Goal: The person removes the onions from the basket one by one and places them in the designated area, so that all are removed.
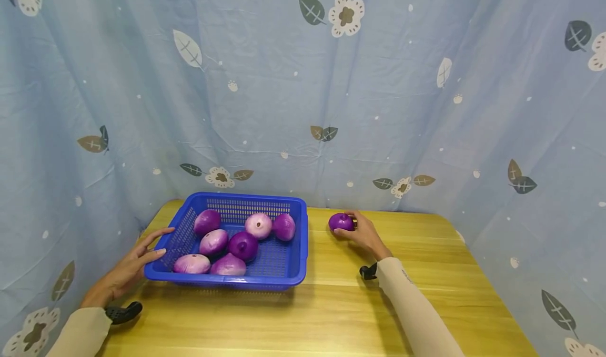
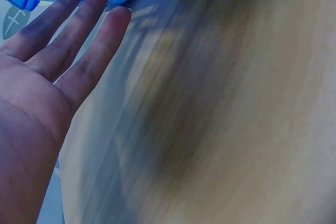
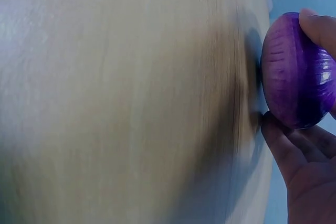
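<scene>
A purple onion [image 1: 341,222] is at the back of the table, right of the basket. My right hand [image 1: 364,236] pinches it between thumb and fingers; the right wrist view shows the shiny onion [image 3: 296,74] close to the tabletop, though whether it touches is unclear. A blue plastic basket [image 1: 227,279] holds several onions, some deep purple like the purple onion [image 1: 243,246], others pale pink-white like the pale onion [image 1: 191,264]. At the basket's left rim, my left hand [image 1: 128,267] touches with thumb and forefinger extended. The left wrist view shows straight fingers [image 2: 86,72] against the basket's slotted wall.
The wooden table [image 1: 331,315] stretches in front and to the right. Behind and at both sides hangs a blue curtain [image 1: 284,83] with leaf and flower prints, close to the table edges. Black wrist mounts [image 1: 124,312] stick out from both sleeves.
</scene>
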`<state>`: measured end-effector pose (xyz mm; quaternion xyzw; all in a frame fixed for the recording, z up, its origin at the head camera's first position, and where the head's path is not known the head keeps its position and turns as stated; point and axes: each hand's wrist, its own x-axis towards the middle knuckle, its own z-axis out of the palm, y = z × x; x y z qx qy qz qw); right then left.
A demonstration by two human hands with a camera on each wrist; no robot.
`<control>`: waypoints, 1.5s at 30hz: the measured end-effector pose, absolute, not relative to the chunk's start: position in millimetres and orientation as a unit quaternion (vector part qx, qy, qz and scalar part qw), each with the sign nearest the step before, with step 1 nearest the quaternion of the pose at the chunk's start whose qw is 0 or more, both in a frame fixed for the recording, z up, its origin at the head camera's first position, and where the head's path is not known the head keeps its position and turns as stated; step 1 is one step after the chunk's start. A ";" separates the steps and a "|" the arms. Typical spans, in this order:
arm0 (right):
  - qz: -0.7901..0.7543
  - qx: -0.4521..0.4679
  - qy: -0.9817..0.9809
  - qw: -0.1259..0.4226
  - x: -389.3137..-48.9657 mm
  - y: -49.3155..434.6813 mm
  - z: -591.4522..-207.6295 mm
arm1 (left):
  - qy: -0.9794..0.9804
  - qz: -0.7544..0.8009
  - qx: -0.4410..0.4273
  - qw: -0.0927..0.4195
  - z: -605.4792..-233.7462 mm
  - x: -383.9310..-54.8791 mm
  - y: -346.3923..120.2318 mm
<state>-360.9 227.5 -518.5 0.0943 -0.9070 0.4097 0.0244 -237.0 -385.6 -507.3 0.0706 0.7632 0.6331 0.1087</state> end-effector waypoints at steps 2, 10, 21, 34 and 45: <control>0.412 0.092 -0.906 0.019 -360.3 227.7 -518.0 | 0.765 0.632 0.066 0.109 -507.1 -236.5 -385.1; 0.402 0.105 -0.909 0.020 -362.8 229.8 -517.0 | 0.770 0.627 0.062 0.107 -505.4 -235.6 -382.7; 0.388 0.136 -0.911 0.013 -363.1 232.9 -484.0 | 0.774 0.621 0.071 0.100 -507.4 -237.5 -384.9; 0.368 0.209 -0.904 0.070 -364.9 210.7 -444.3 | 0.755 0.642 0.080 0.107 -507.8 -235.7 -384.1; 0.371 0.249 -0.891 0.078 -356.9 169.0 -422.5 | 0.768 0.629 0.066 0.106 -508.8 -236.9 -383.6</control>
